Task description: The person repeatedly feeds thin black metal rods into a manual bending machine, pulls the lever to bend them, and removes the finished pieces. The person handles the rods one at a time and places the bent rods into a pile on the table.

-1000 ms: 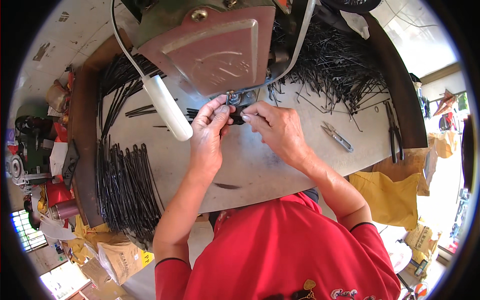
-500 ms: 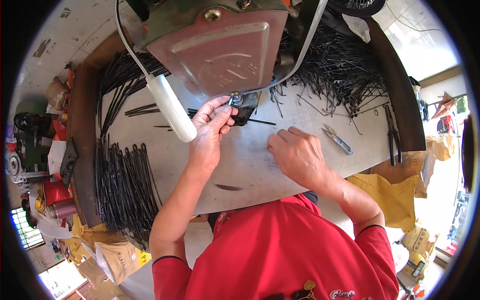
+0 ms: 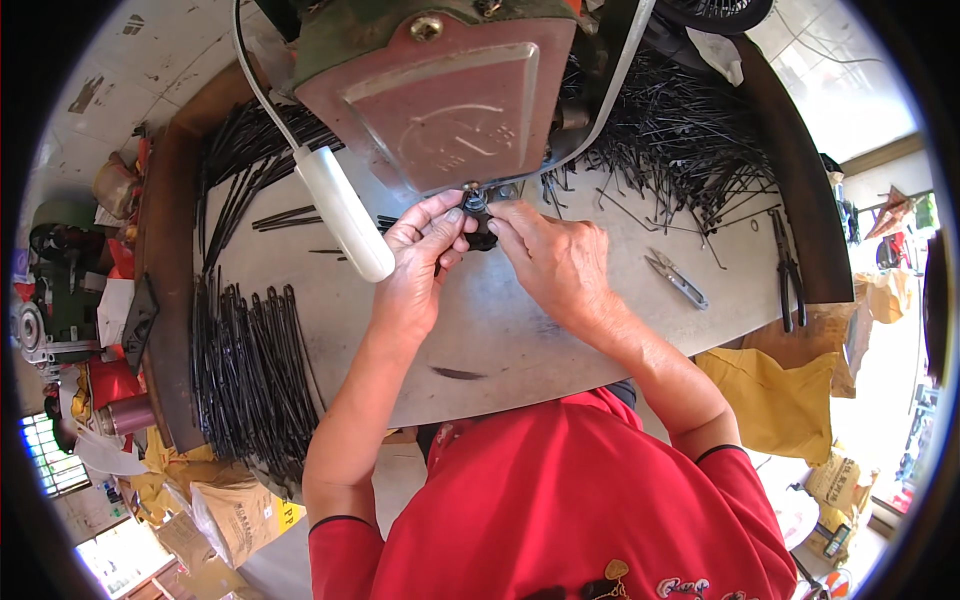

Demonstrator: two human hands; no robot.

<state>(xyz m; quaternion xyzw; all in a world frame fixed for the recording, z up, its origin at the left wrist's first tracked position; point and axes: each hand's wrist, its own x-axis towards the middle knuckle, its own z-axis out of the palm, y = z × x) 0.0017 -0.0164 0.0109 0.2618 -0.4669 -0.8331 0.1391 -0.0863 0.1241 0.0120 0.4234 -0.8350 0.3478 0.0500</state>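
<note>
Far to the left of the hands, a bundle of black strips (image 3: pixel 250 380) lies in rows on the grey surface (image 3: pixel 520 340). Just left of the left hand (image 3: pixel 420 262), a white handle (image 3: pixel 345 212) slants down from a thin cable. The left hand's fingers are narrowed, pinching a small black piece (image 3: pixel 482 238) at the foot of the machine (image 3: pixel 440 90), whose reddish-brown cover sits directly above both hands. The right hand (image 3: pixel 552 258) meets it from the other side, fingertips closed on the same black piece, so the two hands touch at the fingertips. To the right of the right hand, small metal snips (image 3: pixel 676 278) lie on the surface, near a loose heap of black strips above them. Farther right, black pliers (image 3: pixel 786 268) rest by the surface's edge.
</note>
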